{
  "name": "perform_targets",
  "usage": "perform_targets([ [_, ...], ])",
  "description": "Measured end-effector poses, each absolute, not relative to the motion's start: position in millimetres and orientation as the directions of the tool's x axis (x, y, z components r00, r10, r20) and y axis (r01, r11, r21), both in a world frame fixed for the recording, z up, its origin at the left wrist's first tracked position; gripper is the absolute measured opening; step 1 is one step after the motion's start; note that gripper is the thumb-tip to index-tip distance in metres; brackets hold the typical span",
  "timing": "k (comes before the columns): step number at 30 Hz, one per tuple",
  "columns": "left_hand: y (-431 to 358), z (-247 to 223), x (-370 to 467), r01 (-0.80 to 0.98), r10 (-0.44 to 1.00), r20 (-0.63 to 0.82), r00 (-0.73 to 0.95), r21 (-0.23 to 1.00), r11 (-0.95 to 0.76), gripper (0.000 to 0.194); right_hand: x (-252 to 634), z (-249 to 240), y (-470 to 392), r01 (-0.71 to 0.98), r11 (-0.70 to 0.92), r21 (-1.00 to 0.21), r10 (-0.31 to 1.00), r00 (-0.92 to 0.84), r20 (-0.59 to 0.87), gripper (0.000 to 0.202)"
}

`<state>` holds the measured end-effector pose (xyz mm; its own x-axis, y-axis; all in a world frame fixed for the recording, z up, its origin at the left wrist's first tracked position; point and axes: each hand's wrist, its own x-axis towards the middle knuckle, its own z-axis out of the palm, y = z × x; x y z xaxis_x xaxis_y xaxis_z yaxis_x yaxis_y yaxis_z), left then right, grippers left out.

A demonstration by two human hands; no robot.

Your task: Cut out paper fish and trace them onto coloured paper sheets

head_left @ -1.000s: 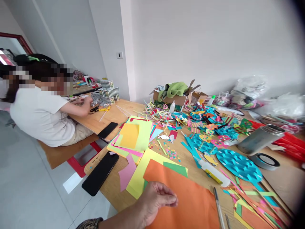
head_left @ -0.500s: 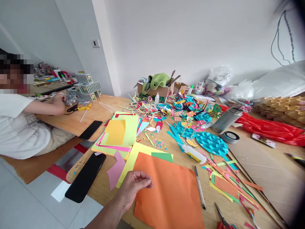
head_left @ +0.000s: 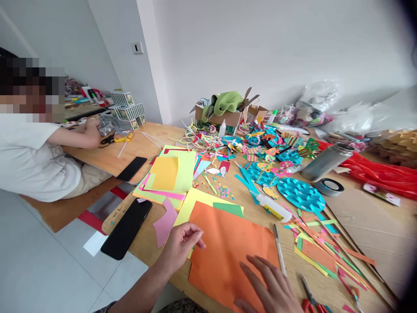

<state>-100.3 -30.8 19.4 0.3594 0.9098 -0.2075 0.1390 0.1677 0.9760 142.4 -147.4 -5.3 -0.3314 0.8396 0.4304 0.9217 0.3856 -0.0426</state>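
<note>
An orange sheet of paper (head_left: 224, 243) lies in front of me, with a yellow sheet (head_left: 192, 198) and a green piece (head_left: 228, 208) partly under its far edge. At its left edge is my left hand (head_left: 182, 243), thumb and fingers curled together; I see nothing between them. My right hand (head_left: 270, 282) is over the sheet's near right part, fingers spread; whether it presses on the paper I cannot tell. A pen (head_left: 279, 250) lies along the right edge of the sheet. Red-handled scissors (head_left: 311, 295) lie to the right of my right hand.
Left of the sheets lie a black phone (head_left: 127, 228) and a pink paper piece (head_left: 165, 221). Farther right are a glue bottle (head_left: 273, 208), paper strips (head_left: 321, 250) and a steel flask (head_left: 327, 161). Colourful paper fish (head_left: 269, 152) heap up behind. A person (head_left: 29, 161) sits at left.
My right hand has come into view from below, over the orange sheet, with fingers spread. My left hand stays closed at the sheet's left edge. The view has shifted slightly left.
</note>
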Motion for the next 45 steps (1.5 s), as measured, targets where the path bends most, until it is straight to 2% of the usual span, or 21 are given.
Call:
perform_targets([
  [2, -32, 19, -108, 0.161, 0.928, -0.176, 0.329, 0.979, 0.128, 0.032, 121, -3, -133, 0.856, 0.516, -0.019, 0.772, -0.456, 0.444, 0.056],
  [5, -35, 18, -119, 0.208, 0.953, -0.112, 0.281, 0.977, 0.054, 0.035, 97, -8, -124, 0.793, 0.609, -0.010, 0.710, -0.540, 0.451, 0.062],
  [10, -42, 17, -133, 0.323, 0.972, -0.064, 0.224, 0.946, -0.012, 0.038, 85, -29, -125, 0.814, 0.581, 0.009, 0.695, -0.502, 0.515, 0.032],
  [14, -44, 15, -140, 0.354, 0.977, -0.052, 0.205, 0.935, -0.025, 0.037, 88, -32, -124, 0.803, 0.596, 0.026, 0.665, -0.511, 0.544, 0.026],
  [16, -43, 14, -143, 0.350, 0.978, -0.030, 0.206, 0.936, -0.045, 0.036, 88, -26, -123, 0.804, 0.593, -0.048, 0.704, -0.488, 0.516, 0.023],
  [19, -41, 12, -146, 0.330, 0.978, -0.028, 0.205, 0.943, -0.042, 0.036, 89, -10, -123, 0.809, 0.531, -0.253, 0.807, -0.392, 0.442, 0.022],
  [24, -42, 8, -151, 0.326, 0.979, -0.048, 0.198, 0.945, -0.019, 0.036, 103, 18, -127, 0.776, 0.210, -0.595, 0.965, -0.066, 0.255, 0.028],
  [27, -42, 4, -153, 0.323, 0.979, -0.046, 0.196, 0.946, -0.020, 0.034, 115, 32, -130, 0.708, 0.050, -0.704, 0.983, 0.089, 0.159, 0.031],
  [30, -41, 0, -155, 0.315, 0.981, -0.031, 0.191, 0.949, -0.032, 0.033, 119, 40, -132, 0.646, 0.009, -0.763, 0.983, 0.133, 0.124, 0.032],
  [32, -40, -4, -156, 0.303, 0.983, -0.008, 0.185, 0.952, -0.049, 0.032, 115, 39, -132, 0.651, 0.022, -0.759, 0.980, 0.135, 0.144, 0.031],
  [36, -39, -9, -159, 0.330, 0.985, 0.055, 0.163, 0.938, -0.107, 0.029, 96, 29, -129, 0.706, 0.145, -0.694, 0.953, 0.089, 0.290, 0.022],
  [42, -39, -13, -160, 0.401, 0.949, 0.283, 0.142, 0.860, -0.316, 0.020, 64, 16, -126, 0.734, 0.355, -0.579, 0.893, -0.083, 0.443, 0.022],
  [45, -39, -11, -160, 0.472, 0.894, 0.421, 0.154, 0.764, -0.440, 0.016, 53, 14, -124, 0.749, 0.369, -0.550, 0.893, -0.123, 0.432, 0.023],
])
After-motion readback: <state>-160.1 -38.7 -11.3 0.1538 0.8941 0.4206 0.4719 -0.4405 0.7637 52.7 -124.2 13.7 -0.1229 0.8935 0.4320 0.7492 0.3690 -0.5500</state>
